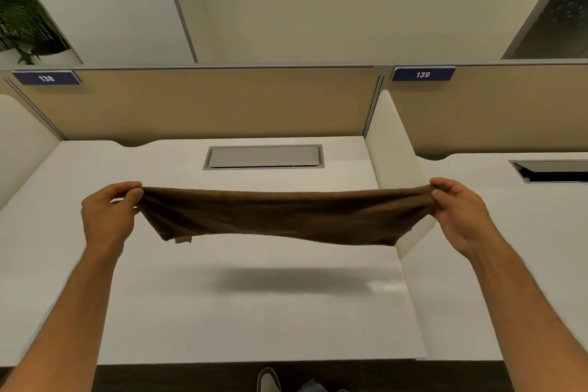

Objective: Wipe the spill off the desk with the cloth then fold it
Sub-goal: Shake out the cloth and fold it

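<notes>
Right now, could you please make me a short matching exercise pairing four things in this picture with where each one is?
Things:
1. brown cloth
2. grey hatch
3. sign 138
4. sign 139

Places:
A. left partition top
B. stretched above the desk between the left hand and right hand
C. right partition top
D. set into the desk's back

Pairs: 1-B, 2-D, 3-A, 4-C

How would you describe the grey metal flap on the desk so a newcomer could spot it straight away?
Start at the white desk under the blue sign reading 138. Near its back edge, beyond the brown cloth, a shut grey metal flap lies flush in the top. The flap on the neighbouring desk, under sign 139, shows a dark opening; this one does not.
</notes>
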The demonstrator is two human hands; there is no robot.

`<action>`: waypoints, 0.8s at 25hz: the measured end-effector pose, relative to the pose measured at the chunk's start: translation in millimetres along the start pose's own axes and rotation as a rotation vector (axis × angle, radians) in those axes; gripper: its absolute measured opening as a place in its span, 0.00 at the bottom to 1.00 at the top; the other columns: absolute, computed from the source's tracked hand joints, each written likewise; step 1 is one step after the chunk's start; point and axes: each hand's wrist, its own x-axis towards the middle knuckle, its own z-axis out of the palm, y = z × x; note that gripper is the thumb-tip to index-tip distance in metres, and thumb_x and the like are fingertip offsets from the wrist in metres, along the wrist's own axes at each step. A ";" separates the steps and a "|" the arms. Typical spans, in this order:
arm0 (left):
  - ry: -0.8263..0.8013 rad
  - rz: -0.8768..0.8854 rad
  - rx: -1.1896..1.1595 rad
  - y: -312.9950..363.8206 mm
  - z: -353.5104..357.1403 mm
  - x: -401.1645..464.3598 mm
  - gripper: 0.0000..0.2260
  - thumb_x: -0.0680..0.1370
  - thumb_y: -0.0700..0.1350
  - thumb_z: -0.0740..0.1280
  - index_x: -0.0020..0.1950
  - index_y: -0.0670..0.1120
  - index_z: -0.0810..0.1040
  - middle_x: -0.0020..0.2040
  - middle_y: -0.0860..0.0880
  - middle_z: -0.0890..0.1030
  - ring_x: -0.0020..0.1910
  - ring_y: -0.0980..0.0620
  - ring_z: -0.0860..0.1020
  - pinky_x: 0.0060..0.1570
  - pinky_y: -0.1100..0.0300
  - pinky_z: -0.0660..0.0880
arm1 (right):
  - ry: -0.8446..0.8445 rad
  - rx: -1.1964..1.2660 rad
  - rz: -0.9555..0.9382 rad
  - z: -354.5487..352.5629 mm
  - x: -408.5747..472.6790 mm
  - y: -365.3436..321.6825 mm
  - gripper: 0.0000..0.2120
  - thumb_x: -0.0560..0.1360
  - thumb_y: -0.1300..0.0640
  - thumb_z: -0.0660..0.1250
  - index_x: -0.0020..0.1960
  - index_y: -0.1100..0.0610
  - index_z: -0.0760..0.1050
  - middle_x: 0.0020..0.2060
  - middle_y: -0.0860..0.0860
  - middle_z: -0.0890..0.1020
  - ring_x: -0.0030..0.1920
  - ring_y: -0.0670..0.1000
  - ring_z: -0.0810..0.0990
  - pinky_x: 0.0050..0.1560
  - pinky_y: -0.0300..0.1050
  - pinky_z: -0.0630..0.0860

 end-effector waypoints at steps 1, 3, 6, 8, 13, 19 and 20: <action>0.000 0.008 0.003 0.9 -0.1 0.3 0.09 0.81 0.40 0.72 0.61 0.42 0.85 0.57 0.41 0.85 0.58 0.40 0.83 0.61 0.41 0.81 | -0.054 0.040 0.013 -1.0 -0.6 -2.6 0.14 0.82 0.68 0.62 0.60 0.54 0.80 0.55 0.55 0.81 0.56 0.55 0.81 0.53 0.43 0.84; 0.008 0.014 0.014 1.7 -1.6 1.7 0.09 0.82 0.41 0.72 0.60 0.43 0.85 0.57 0.41 0.85 0.58 0.40 0.83 0.61 0.41 0.81 | -0.143 -0.202 -0.030 1.8 -2.1 -3.8 0.19 0.79 0.70 0.66 0.64 0.52 0.80 0.58 0.53 0.81 0.57 0.53 0.80 0.57 0.45 0.81; 0.021 0.021 0.080 2.1 -2.4 4.1 0.09 0.82 0.42 0.71 0.61 0.43 0.85 0.58 0.42 0.84 0.58 0.40 0.82 0.62 0.41 0.81 | -0.154 -0.884 -0.198 11.7 -8.1 1.4 0.15 0.78 0.69 0.69 0.57 0.52 0.83 0.51 0.50 0.80 0.52 0.52 0.80 0.51 0.42 0.78; 0.057 0.056 0.179 1.4 -1.9 3.4 0.09 0.83 0.43 0.70 0.61 0.43 0.84 0.61 0.42 0.82 0.60 0.39 0.81 0.64 0.45 0.78 | -0.148 -0.992 -0.227 10.7 -10.1 5.5 0.09 0.79 0.65 0.69 0.53 0.53 0.83 0.49 0.50 0.78 0.51 0.52 0.78 0.46 0.40 0.76; 0.031 0.064 0.182 -1.6 -7.7 3.9 0.09 0.84 0.44 0.67 0.62 0.44 0.81 0.59 0.45 0.82 0.61 0.44 0.79 0.60 0.51 0.75 | -0.283 -0.709 -0.156 -8.8 -8.2 7.2 0.10 0.82 0.62 0.65 0.52 0.53 0.83 0.51 0.48 0.84 0.55 0.49 0.81 0.54 0.40 0.75; -0.074 0.052 0.153 17.6 12.2 -12.0 0.06 0.81 0.44 0.70 0.57 0.47 0.81 0.55 0.49 0.81 0.59 0.46 0.79 0.54 0.48 0.78 | 0.008 -0.358 0.073 20.1 -7.6 14.6 0.11 0.81 0.51 0.68 0.49 0.59 0.81 0.47 0.59 0.85 0.51 0.61 0.84 0.43 0.52 0.82; -0.101 0.043 0.164 21.5 20.2 -18.6 0.05 0.81 0.44 0.71 0.57 0.47 0.82 0.55 0.47 0.82 0.57 0.44 0.80 0.52 0.48 0.79 | 0.039 -0.348 0.114 27.4 -9.7 18.0 0.11 0.80 0.50 0.69 0.49 0.59 0.81 0.47 0.59 0.85 0.50 0.61 0.85 0.41 0.51 0.83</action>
